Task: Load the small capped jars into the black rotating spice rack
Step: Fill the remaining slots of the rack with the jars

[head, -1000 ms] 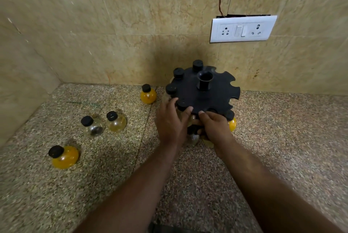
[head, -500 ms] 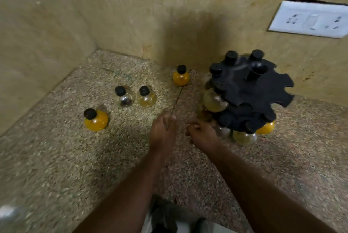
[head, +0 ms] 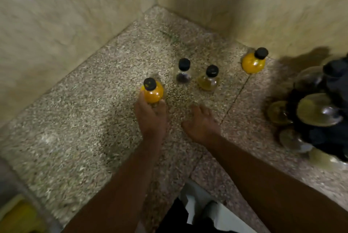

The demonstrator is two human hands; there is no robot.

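My left hand [head: 150, 118] grips the near side of an orange jar with a black cap [head: 153, 92] standing on the speckled counter [head: 84, 129]. My right hand [head: 200, 122] hovers beside it with loosely bent fingers and holds nothing. Beyond the hands stand a clear jar with dark contents [head: 183, 74] and a jar of pale yellow liquid [head: 208, 80]. A second orange jar [head: 253, 62] sits near the back wall. The black spice rack [head: 327, 112] is at the right edge, blurred, with several round jars hanging in it.
Beige tiled walls [head: 56, 16] meet in a corner behind the jars. The counter's front edge runs diagonally at lower right, with a white and black thing [head: 199, 212] below it. A yellow object [head: 20, 217] lies at the bottom left corner.
Both hands left the rack and moved left. My left hand reached the nearest orange jar and took hold of it. The view swung left, pushing the rack to the right edge.
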